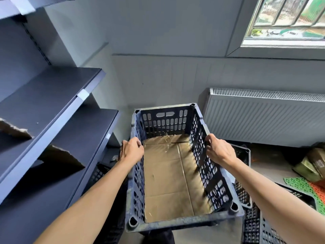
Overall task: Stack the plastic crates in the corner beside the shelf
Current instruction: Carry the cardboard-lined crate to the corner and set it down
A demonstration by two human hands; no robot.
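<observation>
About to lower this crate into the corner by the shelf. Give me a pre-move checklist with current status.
1. Grip of the left hand on the blue crate, left rim: ok.
2. Grip of the right hand, right rim: ok.
3. Load is only a flat cardboard liner: ok.
4. Crate apart from the radiator: ok.
5. Gap between left hand and shelf: cannot tell.
6. Landing spot under the crate: hidden, cannot tell.
</observation>
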